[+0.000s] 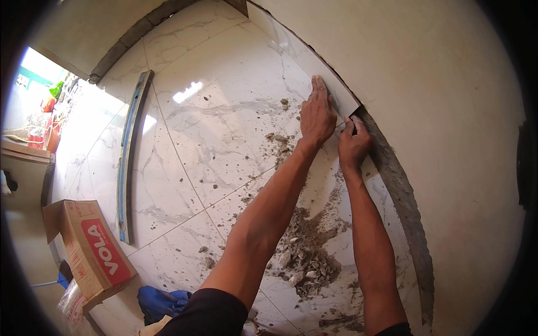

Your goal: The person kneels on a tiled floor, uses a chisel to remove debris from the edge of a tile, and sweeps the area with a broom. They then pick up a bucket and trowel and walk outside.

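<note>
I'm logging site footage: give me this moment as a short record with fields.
Left hand: flat on narrow white marble-look skirting tile strip against wall
Right hand: fingertips at strip's lower end
Wall base: rough grey mortar band, bare
Floor: glossy white marble-look tiles; grey rubble pile
Nearby: long metal straightedge; cardboard box

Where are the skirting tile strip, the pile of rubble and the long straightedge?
skirting tile strip [330, 84]: head view, on its glossy face near the lower end.
pile of rubble [308, 269]: head view, middle of the heap.
long straightedge [128, 157]: head view, mid-length.
</note>
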